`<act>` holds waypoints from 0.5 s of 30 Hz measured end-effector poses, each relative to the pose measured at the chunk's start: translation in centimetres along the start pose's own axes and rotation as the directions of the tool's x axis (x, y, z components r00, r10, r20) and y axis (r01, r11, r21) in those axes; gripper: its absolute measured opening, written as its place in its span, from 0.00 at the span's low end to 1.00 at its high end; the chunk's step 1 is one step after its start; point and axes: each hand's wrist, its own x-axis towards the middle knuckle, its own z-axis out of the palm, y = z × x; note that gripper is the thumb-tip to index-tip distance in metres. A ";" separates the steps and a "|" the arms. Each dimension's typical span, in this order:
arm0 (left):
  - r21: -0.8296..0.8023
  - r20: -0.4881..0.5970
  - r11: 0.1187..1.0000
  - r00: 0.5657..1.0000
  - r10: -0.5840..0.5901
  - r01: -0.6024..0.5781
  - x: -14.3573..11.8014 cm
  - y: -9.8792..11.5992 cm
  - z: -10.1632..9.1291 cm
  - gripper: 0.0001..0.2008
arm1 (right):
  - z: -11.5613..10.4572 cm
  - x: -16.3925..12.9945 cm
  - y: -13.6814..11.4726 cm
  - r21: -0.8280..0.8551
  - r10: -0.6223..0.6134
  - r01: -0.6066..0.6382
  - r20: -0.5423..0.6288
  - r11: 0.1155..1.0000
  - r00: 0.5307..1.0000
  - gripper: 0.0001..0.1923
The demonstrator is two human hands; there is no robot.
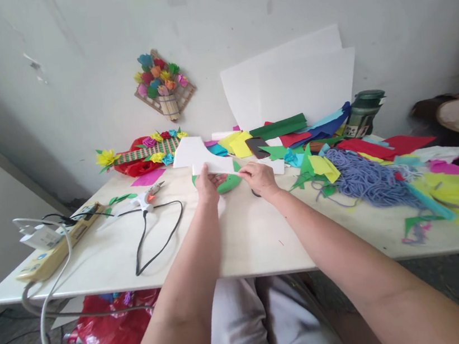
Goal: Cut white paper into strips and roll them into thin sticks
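Observation:
My left hand [207, 186] grips a small white card strip [218, 165], its thumb lying on top of the card. My right hand [259, 178] is closed in a pinch at the strip's right end. Below the strip, partly covered by my left hand, shows a rounded green piece [231, 183]. Just behind lies a larger white card with a curved cut edge [188, 150]. A small dark curved object [256, 193] peeks out under my right hand; most of it is hidden.
Left of my hands lie a glue gun [144, 200] with a looped black cord and a power strip [61, 242]. Coloured paper [240, 143], blue-purple yarn [369, 176] and a dark green bottle [363, 113] crowd the back and right. White sheets [289, 82] lean on the wall.

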 end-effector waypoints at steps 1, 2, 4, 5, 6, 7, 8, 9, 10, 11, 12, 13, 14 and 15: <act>-0.025 -0.046 1.000 0.999 0.002 -0.003 0.4 0.5 -0.2 0.17 | -0.1 0.2 0.1 -0.001 0.023 -0.023 0.000 1.000 1.000 0.10; -0.050 -0.087 0.999 0.996 0.016 -0.021 0.9 1.1 -0.4 0.18 | -0.2 0.5 0.2 -0.001 0.050 -0.050 0.002 0.999 0.999 0.10; -0.077 -0.171 0.995 0.984 0.050 -0.064 1.9 2.3 -1.0 0.19 | -0.3 1.1 0.5 -0.010 0.115 -0.114 0.033 0.993 0.993 0.09; -0.084 -0.208 0.993 0.976 0.062 -0.081 2.3 2.8 -1.4 0.20 | -0.3 1.5 0.7 -0.019 0.145 -0.144 0.059 0.989 0.988 0.09; -0.097 -0.232 0.991 0.970 0.072 -0.096 2.7 3.3 -1.8 0.20 | -0.2 1.8 0.8 -0.031 0.164 -0.162 0.092 0.986 0.982 0.09; -0.118 -0.252 0.987 0.964 0.080 -0.113 3.0 3.7 -2.2 0.21 | -0.1 2.2 0.8 -0.047 0.169 -0.165 0.122 0.985 0.978 0.09; -0.143 -0.270 0.981 0.958 0.092 -0.134 3.3 4.0 -2.6 0.22 | 0.0 2.6 0.9 -0.063 0.166 -0.158 0.149 0.985 0.975 0.09; -0.166 -0.296 0.975 0.951 0.094 -0.148 3.5 4.2 -3.0 0.23 | 0.2 2.9 0.8 -0.077 0.153 -0.141 0.176 0.987 0.972 0.09; -0.194 -0.310 0.970 0.947 0.084 -0.150 3.7 4.3 -3.4 0.24 | 0.4 3.3 0.8 -0.088 0.133 -0.118 0.199 0.989 0.971 0.08; -0.217 -0.325 0.965 0.943 0.069 -0.145 3.8 4.2 -3.8 0.25 | 0.7 3.7 0.8 -0.096 0.112 -0.093 0.219 0.991 0.969 0.08; -0.238 -0.333 0.960 0.941 0.065 -0.150 3.9 4.2 -4.1 0.25 | 0.9 4.1 0.7 -0.105 0.093 -0.070 0.237 0.992 0.967 0.07; -0.253 -0.336 0.956 0.940 0.058 -0.150 3.9 4.0 -4.3 0.25 | 1.2 4.5 0.7 -0.115 0.078 -0.051 0.253 0.992 0.964 0.07; -0.266 -0.339 0.953 0.940 0.048 -0.144 3.9 3.8 -4.4 0.25 | 1.5 4.9 0.8 -0.128 0.069 -0.036 0.266 0.991 0.961 0.07; -0.276 -0.336 0.953 0.941 0.031 -0.129 3.8 3.5 -4.5 0.24 | 1.8 5.3 0.8 -0.142 0.062 -0.023 0.280 0.990 0.958 0.07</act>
